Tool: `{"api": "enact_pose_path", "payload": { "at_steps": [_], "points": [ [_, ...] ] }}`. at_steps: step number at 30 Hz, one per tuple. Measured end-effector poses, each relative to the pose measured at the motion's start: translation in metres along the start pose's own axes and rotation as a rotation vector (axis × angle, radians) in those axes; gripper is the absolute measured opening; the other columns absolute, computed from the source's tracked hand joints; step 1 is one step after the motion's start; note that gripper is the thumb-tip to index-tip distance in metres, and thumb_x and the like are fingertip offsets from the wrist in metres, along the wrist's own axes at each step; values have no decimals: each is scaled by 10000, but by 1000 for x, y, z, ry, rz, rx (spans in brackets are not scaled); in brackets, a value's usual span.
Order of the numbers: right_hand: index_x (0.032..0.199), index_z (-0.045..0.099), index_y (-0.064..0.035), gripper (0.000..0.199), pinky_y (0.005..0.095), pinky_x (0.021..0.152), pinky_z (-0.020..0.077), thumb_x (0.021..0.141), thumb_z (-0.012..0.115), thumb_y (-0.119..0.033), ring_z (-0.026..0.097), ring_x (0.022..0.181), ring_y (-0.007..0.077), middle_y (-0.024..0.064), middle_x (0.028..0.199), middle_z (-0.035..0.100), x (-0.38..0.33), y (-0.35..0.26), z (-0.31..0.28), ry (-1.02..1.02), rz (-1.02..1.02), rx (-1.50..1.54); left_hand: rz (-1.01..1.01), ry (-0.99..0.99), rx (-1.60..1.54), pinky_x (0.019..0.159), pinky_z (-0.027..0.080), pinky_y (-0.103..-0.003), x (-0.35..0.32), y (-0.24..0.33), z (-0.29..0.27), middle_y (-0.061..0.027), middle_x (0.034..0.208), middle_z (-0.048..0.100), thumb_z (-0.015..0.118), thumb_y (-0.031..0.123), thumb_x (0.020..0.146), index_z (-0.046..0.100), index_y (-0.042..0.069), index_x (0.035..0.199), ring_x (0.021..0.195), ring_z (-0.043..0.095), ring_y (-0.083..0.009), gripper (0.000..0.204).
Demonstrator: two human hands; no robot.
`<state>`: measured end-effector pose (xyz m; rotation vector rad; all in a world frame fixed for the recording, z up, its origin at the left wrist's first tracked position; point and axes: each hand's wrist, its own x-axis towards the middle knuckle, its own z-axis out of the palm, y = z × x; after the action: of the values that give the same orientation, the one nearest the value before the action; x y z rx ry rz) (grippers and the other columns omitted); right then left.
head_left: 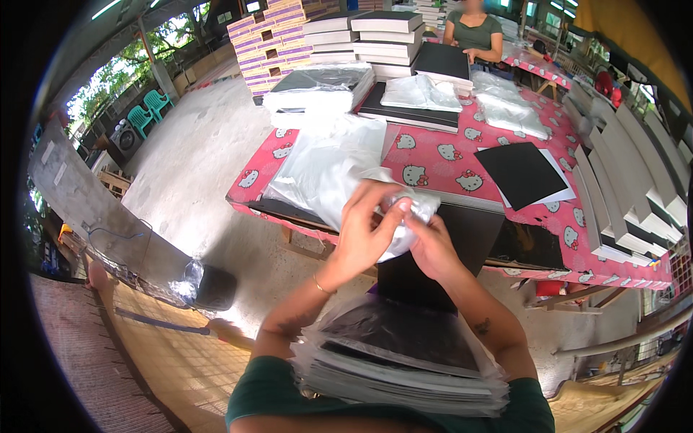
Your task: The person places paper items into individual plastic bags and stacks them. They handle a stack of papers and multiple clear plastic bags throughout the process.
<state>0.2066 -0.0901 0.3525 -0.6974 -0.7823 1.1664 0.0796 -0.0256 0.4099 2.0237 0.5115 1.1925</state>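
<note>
My left hand (364,227) and my right hand (435,245) meet over the near table edge. Between them they pinch the bunched end of a clear plastic bag (346,166), whose rest trails over the tabletop to the far left. Some fingertips are blurred or hidden in the folds. Below my hands lies a thick black-covered block of sheets (473,234), partly covered by my right forearm. Close to my body, between my forearms, sits a pile of black sheets in clear plastic sleeves (397,346).
The pink patterned table (440,169) carries a black sheet on white paper (523,173), folded plastic bags (509,108) and plastic-wrapped stacks (321,86). Tall white-edged stacks (621,187) line the right side. A co-worker (474,36) stands across the table. A black bin (215,286) is at left.
</note>
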Motion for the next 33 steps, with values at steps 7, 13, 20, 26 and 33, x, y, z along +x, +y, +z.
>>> {"api": "enact_pose_path", "payload": {
  "at_steps": [7, 13, 20, 26, 33],
  "points": [
    [1108, 567, -37, 262, 336, 851, 481, 949, 546, -244, 620, 928, 185, 46, 1028, 639, -11, -14, -32, 224, -21, 305, -49, 238, 50, 529, 410, -254, -14, -61, -3, -32, 661, 532, 574, 111, 910, 597, -13, 932, 578, 470, -103, 128],
    [1321, 461, -38, 549, 381, 997, 417, 948, 459, -441, 532, 1155, 238, 113, 1279, 539, -66, -148, -128, 555, -279, 140, -235, 975, -487, 701, 452, -309, 65, -127, -132, -57, 909, 481, 448, 256, 974, 481, 16, 1019, 784, 479, -141, 247],
    [1024, 622, -102, 255, 242, 687, 464, 903, 620, -327, 557, 814, 61, -3, 922, 595, -46, -139, -45, 714, -497, -280, 72, -244, 711, 807, 464, -402, 74, -187, -114, -191, 956, 626, 494, 243, 957, 568, -38, 1110, 879, 601, -290, 329],
    [1038, 633, -29, 179, 249, 746, 445, 917, 593, -154, 543, 894, 57, -4, 955, 626, -26, -76, -9, 212, -183, -226, -151, -219, -455, 690, 440, -217, 37, -11, 17, -24, 848, 630, 609, 190, 916, 631, -5, 1037, 757, 524, -59, 230],
    [1034, 606, -48, 234, 357, 792, 547, 931, 564, -253, 646, 840, 149, 57, 987, 652, -59, -111, -41, 183, -170, 524, -214, 167, -298, 516, 440, -236, 50, -71, -22, -22, 598, 561, 577, 246, 937, 597, 38, 799, 509, 529, -82, 250]
  ]
}}
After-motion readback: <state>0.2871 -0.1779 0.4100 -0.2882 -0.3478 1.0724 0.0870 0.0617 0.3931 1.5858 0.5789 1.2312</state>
